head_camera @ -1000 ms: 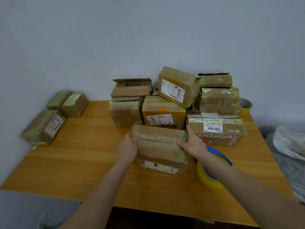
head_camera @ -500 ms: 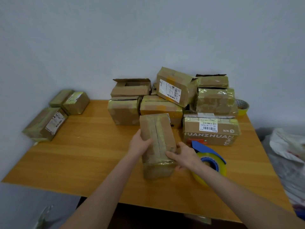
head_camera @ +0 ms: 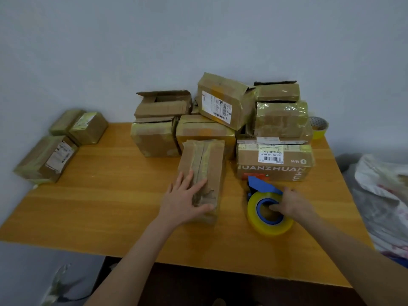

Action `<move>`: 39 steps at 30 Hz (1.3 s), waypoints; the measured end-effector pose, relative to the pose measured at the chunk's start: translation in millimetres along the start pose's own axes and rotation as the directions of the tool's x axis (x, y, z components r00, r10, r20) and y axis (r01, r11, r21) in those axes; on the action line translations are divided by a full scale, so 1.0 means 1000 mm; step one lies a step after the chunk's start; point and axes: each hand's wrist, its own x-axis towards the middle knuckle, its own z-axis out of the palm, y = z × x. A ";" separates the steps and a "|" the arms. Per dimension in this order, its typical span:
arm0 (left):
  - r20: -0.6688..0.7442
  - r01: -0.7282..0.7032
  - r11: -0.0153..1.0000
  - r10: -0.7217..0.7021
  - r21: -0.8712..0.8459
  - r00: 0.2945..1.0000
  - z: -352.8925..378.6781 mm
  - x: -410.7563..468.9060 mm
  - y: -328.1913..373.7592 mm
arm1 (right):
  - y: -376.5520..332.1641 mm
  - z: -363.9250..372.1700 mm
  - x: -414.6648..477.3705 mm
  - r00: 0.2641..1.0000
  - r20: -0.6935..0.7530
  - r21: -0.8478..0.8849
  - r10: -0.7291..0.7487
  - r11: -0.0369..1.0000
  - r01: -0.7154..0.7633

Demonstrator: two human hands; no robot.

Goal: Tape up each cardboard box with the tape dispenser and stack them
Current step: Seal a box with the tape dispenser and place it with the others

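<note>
In the middle of the wooden worktop (head_camera: pixel 110 206), a long cardboard box (head_camera: pixel 205 160) lies with its seam turned up and running away from the person. The left hand (head_camera: pixel 184 199) rests spread and flat on its near end, probably to keep the flaps down and the box steady for taping. Just to the right, apart from the box, stands the tape dispenser (head_camera: pixel 254 208) with its yellow roll. The right hand (head_camera: pixel 293 205) curls its fingers round it, it seems in order to lift it. Behind, a pile of boxes (head_camera: pixel 220 100) sits near the wall, some with open flaps. At the far left a few wrapped boxes (head_camera: pixel 50 157) sit together, maybe the finished ones.
</note>
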 end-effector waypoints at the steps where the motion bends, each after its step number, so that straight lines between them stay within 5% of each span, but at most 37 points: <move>1: -0.002 0.001 1.000 -0.001 0.029 1.000 0.002 0.001 -0.001 | 0.002 0.002 0.004 0.999 0.052 0.041 0.005 0.999 -0.008; 11: -0.069 -0.009 1.000 0.010 0.010 0.998 0.012 0.000 0.000 | -0.024 -0.008 -0.005 0.973 -0.177 -0.057 -0.148 0.989 0.140; 16: -0.041 -0.121 0.986 0.116 -0.117 0.992 0.007 -0.007 -0.023 | -0.021 -0.006 -0.023 0.940 -0.114 -0.260 -0.320 0.923 0.283; 21: -0.084 -0.141 0.982 0.131 -0.128 0.988 0.015 -0.006 -0.017 | -0.027 -0.008 -0.030 0.957 0.014 0.039 -0.291 0.956 0.291; 28: -0.120 -0.158 0.978 0.142 -0.135 0.983 0.013 -0.005 -0.014 | -0.029 -0.017 -0.034 0.941 0.207 0.193 -0.266 0.955 0.227; 33: -0.148 -0.122 0.970 0.092 -0.212 0.985 -0.010 -0.007 -0.010 | -0.012 -0.055 -0.057 0.946 0.092 0.379 -0.310 0.890 0.254; 36: -0.293 -0.095 0.860 -0.065 -0.501 0.954 -0.036 -0.006 0.004 | -0.011 -0.090 -0.080 0.919 -0.016 0.419 -0.394 0.832 0.364; 39: -0.054 0.037 0.581 -0.137 -0.813 0.989 -0.055 -0.005 0.027 | -0.023 -0.119 -0.102 0.875 -0.065 0.394 -0.479 0.793 0.464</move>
